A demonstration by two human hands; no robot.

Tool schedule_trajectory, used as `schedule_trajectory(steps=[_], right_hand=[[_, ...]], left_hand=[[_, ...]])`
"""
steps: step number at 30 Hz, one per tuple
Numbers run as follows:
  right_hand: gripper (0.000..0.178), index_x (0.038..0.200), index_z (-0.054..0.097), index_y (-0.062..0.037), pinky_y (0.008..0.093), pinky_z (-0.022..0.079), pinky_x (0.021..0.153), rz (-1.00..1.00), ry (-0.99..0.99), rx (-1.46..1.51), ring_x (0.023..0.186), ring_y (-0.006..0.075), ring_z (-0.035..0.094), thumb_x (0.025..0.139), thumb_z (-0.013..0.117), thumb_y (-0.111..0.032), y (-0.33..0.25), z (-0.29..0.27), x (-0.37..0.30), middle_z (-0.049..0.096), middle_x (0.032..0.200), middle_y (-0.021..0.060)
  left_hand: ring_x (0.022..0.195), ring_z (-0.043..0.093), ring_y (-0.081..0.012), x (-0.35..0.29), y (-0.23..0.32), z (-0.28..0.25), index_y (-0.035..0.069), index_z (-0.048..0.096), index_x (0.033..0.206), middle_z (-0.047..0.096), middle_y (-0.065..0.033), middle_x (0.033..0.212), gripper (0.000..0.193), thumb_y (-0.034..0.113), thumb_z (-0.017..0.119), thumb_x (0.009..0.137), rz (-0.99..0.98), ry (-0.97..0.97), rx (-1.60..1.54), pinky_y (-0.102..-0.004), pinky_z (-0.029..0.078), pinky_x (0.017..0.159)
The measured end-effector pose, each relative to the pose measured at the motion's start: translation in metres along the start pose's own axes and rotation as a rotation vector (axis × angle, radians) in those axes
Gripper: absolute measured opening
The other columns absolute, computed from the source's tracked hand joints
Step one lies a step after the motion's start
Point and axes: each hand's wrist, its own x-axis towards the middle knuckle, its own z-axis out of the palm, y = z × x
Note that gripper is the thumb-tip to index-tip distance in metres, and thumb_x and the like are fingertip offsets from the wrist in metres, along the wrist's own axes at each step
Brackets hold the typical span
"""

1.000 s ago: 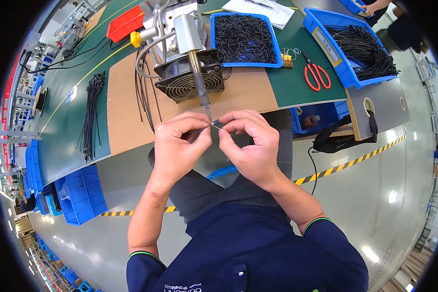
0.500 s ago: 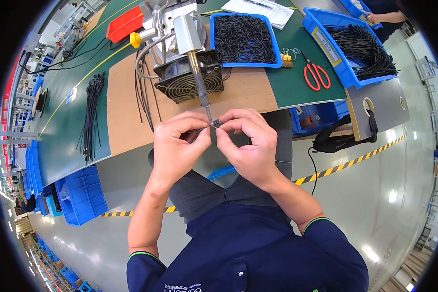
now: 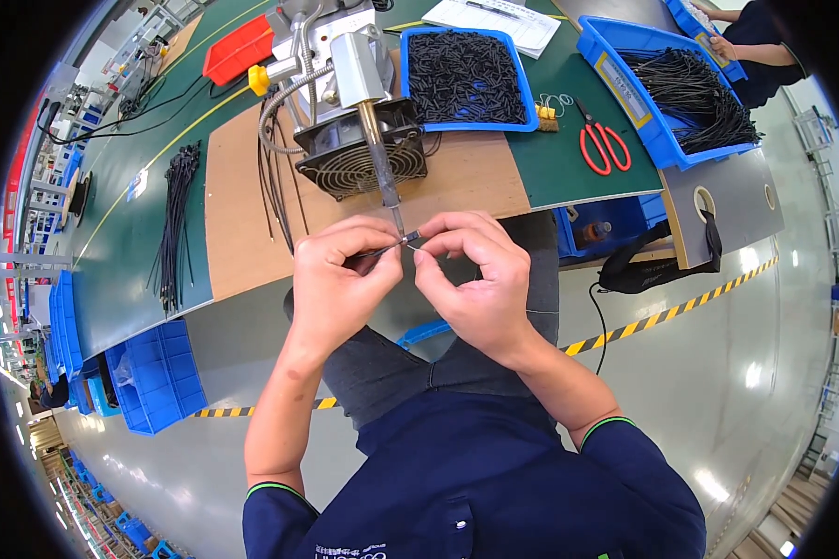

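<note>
My left hand (image 3: 343, 284) pinches a thin black cable (image 3: 375, 250) between thumb and forefinger. At the cable's end a small dark connector (image 3: 411, 238) sits just under the tip of the mounted soldering iron (image 3: 389, 193); whether they touch is too small to tell. My right hand (image 3: 480, 284) is closed beside it, with a thin silvery wire (image 3: 414, 246) at its thumb tip and its forefinger close to the connector. Both hands are held just off the table's front edge. Behind the iron stands a black fan (image 3: 359, 158) with a round grille.
On the table are a blue tray of short black pieces (image 3: 531, 93), red-handled scissors (image 3: 604, 149), a small brush (image 3: 547, 119), a bundle of black cables (image 3: 175, 219) and a red bin (image 3: 238, 48). A blue bin of cables (image 3: 615, 93) stands right. Another person's arm (image 3: 750, 54) reaches in beyond it.
My hands stay almost in place, with slight finger shifts around the connector. At the upper right, the other person's arm has come further into view, beside a small blue bin.
</note>
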Motion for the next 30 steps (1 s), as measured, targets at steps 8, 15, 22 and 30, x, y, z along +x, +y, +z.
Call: schedule_trajectory(steps=[8, 15, 22, 30], right_hand=[[0.014, 0.083, 0.072, -0.0013, 0.0370, 0.058, 0.079, 0.013, -0.002, 0.003, 0.093, 0.0286, 0.073, 0.075, 0.082, 0.003, -0.001, 0.000, 0.000, 0.076, 0.099, 0.0112], [0.010, 0.084, 0.074, -0.0017, 0.0302, 0.055, 0.075, 0.026, -0.024, -0.011, 0.092, 0.0199, 0.072, 0.078, 0.081, 0.003, 0.002, -0.003, -0.010, 0.078, 0.101, 0.0085], [0.009, 0.083, 0.074, -0.0014, 0.0311, 0.056, 0.074, 0.049, -0.049, -0.005, 0.091, 0.0205, 0.072, 0.078, 0.081, 0.003, 0.005, -0.003, -0.016, 0.078, 0.101, 0.0096], [0.010, 0.086, 0.074, -0.0022, 0.0323, 0.057, 0.074, 0.105, -0.077, 0.032, 0.092, 0.0228, 0.073, 0.081, 0.081, 0.000, 0.006, -0.016, -0.022, 0.078, 0.104, 0.0117]], left_hand=[[0.066, 0.058, -0.0039, 0.000, 0.000, 0.000, -0.006, 0.078, 0.093, 0.079, -0.0057, 0.092, 0.009, -0.002, 0.075, 0.085, 0.025, -0.001, 0.011, -0.0216, 0.045, 0.057], [0.067, 0.059, -0.0041, -0.009, -0.006, 0.005, -0.006, 0.078, 0.092, 0.079, -0.0061, 0.093, 0.009, -0.002, 0.076, 0.085, -0.038, -0.021, -0.009, -0.0219, 0.045, 0.058], [0.068, 0.060, -0.0054, -0.015, -0.013, 0.008, -0.006, 0.078, 0.094, 0.079, -0.0062, 0.094, 0.010, -0.002, 0.075, 0.085, -0.070, -0.023, -0.032, -0.0223, 0.047, 0.059], [0.070, 0.063, -0.0094, -0.017, -0.007, 0.014, -0.004, 0.077, 0.092, 0.078, -0.0089, 0.090, 0.009, -0.002, 0.074, 0.084, -0.046, -0.051, 0.019, -0.0247, 0.050, 0.063]])
